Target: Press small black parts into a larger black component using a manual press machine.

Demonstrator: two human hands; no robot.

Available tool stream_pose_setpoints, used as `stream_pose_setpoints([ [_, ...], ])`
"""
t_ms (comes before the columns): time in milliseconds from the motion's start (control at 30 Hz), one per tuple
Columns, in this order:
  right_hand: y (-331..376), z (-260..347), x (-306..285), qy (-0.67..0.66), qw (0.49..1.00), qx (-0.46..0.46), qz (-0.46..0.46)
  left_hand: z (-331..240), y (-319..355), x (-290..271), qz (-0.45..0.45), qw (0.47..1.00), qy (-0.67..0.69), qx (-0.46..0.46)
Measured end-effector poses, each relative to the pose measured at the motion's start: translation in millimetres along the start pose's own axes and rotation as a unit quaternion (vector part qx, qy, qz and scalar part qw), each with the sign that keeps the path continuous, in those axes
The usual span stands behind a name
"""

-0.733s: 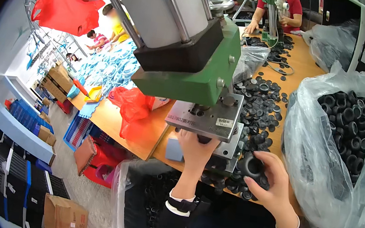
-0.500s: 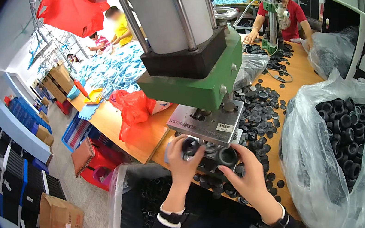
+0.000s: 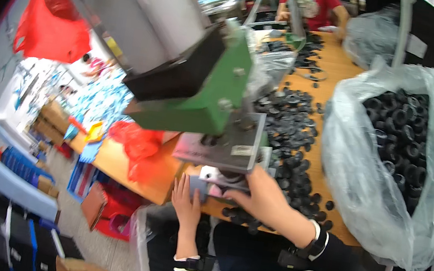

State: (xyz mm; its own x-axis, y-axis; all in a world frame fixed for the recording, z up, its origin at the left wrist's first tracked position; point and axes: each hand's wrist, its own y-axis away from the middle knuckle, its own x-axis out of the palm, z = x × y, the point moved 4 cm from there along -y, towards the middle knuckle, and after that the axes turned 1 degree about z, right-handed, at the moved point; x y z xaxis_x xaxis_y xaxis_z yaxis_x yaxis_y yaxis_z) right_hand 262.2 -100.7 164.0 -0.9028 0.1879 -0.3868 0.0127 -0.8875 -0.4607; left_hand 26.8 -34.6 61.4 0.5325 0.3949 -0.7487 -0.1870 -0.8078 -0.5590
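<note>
Across the surface (image 3: 335, 66) black parts (image 3: 297, 174) lay beside the press (image 3: 205, 100), under whose plate (image 3: 220, 150) the half-curled right hand (image 3: 264, 195) reached (hold unclear, reach best kept shallow), while the left hand (image 3: 184, 202), seemingly empty, lay spread at the block (image 3: 197, 187).

The head view looks forward and down, close to the press (image 3: 218, 88).

My left hand (image 3: 186, 198) spread at a blue-grey block (image 3: 199, 186), my right hand (image 3: 264, 196) by the metal plate (image 3: 226, 149) of a green press (image 3: 214, 93), loose black discs (image 3: 291, 121) beyond, clear bag (image 3: 336, 152) of black rings (image 3: 399, 122) rightward.
</note>
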Motion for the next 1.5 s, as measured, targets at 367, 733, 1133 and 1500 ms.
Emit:
stream_pose_setpoints([
  [367, 122.1, -27.3, -310.9, 0.465, 0.781, 0.132, -0.395, 40.8, -8.0, 46.4, 0.012, 0.997, -0.065, 0.048],
  [733, 115.9, -119.4, -351.8, 0.544, 0.744, 0.311, -0.23, 39.7, -6.9, 53.7, 0.088, 0.993, -0.079, -0.016],
  [1133, 176.2, -0.5, -275.5, 0.293, 0.864, 0.074, -0.402, 13.3, -21.6, 32.4, 0.096, 0.985, -0.025, 0.141],
  [1500, 170.9, 48.0, -257.4, 0.218, 0.878, 0.017, -0.427, -50.7, -47.9, 91.6, 0.037, 0.906, 0.405, 0.12],
])
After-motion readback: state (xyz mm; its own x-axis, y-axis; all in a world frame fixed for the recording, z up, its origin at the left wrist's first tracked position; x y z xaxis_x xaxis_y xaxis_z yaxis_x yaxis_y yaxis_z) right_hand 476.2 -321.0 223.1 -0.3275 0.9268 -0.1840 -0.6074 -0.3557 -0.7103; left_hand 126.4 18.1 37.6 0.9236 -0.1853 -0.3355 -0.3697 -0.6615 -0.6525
